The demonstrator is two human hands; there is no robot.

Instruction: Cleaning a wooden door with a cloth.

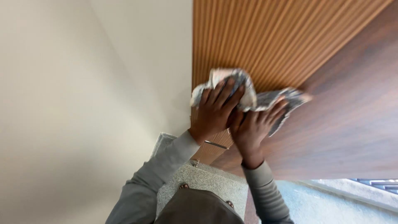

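Grey sleeves, both arms stretched out from the bottom of the frame toward the wall, elbows bent a little. Left hand (215,110) flat on a crumpled cloth (244,93), palm down, fingers slightly spread and laid over the bunched fabric near its left end. Right hand (255,126) just beside it, thumbs nearly touching, fingers fanned out and pressing the cloth's right part against the surface. No pinch, no fist: open palms pushing flat. Cloth pale with a grey pattern, rumpled, blurred at its right tip, sitting right over the seam between two kinds of wood.

Ribbed wood panel (265,37) above and behind the left hand, narrow light-brown slats running lengthwise. Smooth dark wood panel (348,124) under and beyond the right hand, reddish brown, plain grain. Plain cream wall (83,83) filling the left half of the view, well apart from the hands. Small metal strip (216,144) at the ribbed panel's lower edge, just beyond the left wrist. Speckled stone floor (207,182) far beneath, between the arms, with toes showing past dark clothing at the bottom. Pale blue-grey floor (315,203) to the right. No containers in view.
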